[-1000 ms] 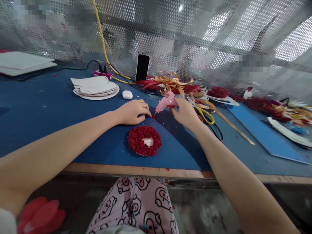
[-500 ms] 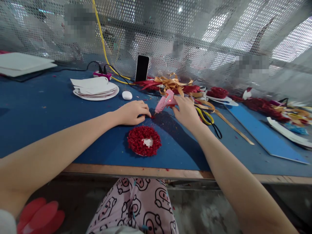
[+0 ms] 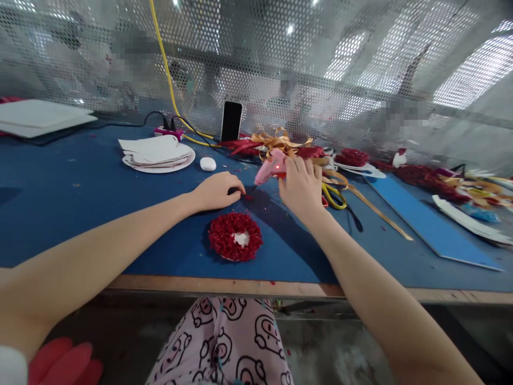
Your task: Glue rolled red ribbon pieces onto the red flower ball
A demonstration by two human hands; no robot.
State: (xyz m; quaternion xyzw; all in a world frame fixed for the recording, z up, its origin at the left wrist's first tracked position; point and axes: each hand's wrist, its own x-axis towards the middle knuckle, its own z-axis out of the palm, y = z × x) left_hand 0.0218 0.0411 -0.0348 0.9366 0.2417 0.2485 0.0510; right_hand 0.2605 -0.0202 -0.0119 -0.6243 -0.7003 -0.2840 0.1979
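My right hand is wrapped round the handle of a pink hot glue gun. A small light glows on the gun's side, and its nozzle points down and left. Fingers pinched, my left hand rests on the table and holds a small red ribbon piece just below the nozzle. Nearer to me lies a round wreath of crumpled red ribbon, with a white patch showing in its middle. It touches neither hand.
Behind my hands are white card pieces, a small white case, an upright phone and tangled gold ribbon. Yellow-handled scissors lie beside my right wrist. A blue board is farther right. Perforated metal stands at the back.
The glue gun's nozzle has lifted slightly away from the red ribbon piece. My left hand still pinches the piece. The whole view has shifted slightly.
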